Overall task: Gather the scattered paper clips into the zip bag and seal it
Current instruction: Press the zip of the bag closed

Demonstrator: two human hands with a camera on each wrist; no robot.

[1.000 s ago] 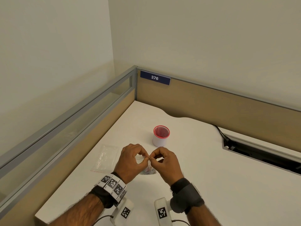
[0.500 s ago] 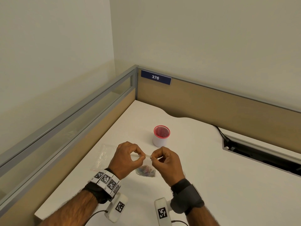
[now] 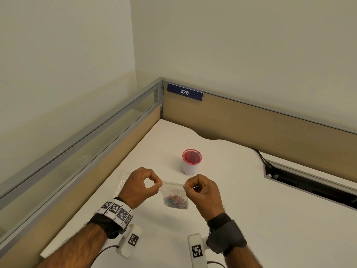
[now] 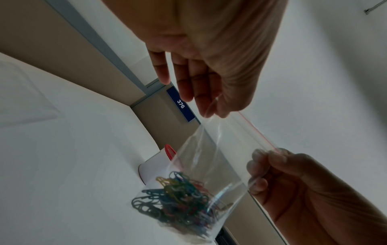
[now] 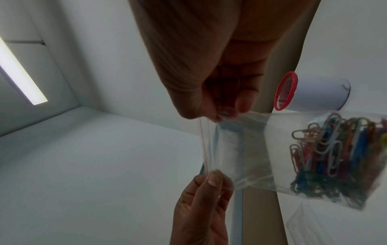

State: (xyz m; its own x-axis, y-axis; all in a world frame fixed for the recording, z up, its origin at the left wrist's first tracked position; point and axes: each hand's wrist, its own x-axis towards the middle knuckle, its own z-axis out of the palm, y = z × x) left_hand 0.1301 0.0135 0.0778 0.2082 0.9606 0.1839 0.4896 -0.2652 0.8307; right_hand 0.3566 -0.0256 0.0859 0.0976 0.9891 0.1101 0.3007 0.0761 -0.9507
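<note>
A small clear zip bag (image 3: pixel 174 194) hangs just above the white desk (image 3: pixel 251 219) with a clump of coloured paper clips (image 3: pixel 175 202) in its bottom. My left hand (image 3: pixel 159 184) pinches the left end of the bag's top strip between thumb and forefinger. My right hand (image 3: pixel 185 187) pinches the right end. The strip is stretched straight between them. In the left wrist view the bag (image 4: pixel 211 155) shows its red zip line (image 4: pixel 257 132) and the paper clips (image 4: pixel 178 199). In the right wrist view the paper clips (image 5: pixel 335 157) fill the bag (image 5: pixel 240 149).
A white cup with a red mesh rim (image 3: pixel 191 161) stands just beyond the hands. A second clear bag (image 3: pixel 123 180) lies flat on the desk left of my left hand. A cable slot (image 3: pixel 309 182) opens at the right. Partition walls close the back and left.
My hands have slid apart along the bag's top, the left one going left, from touching fingertips to the two ends. The strip is now taut and the clips show between the hands.
</note>
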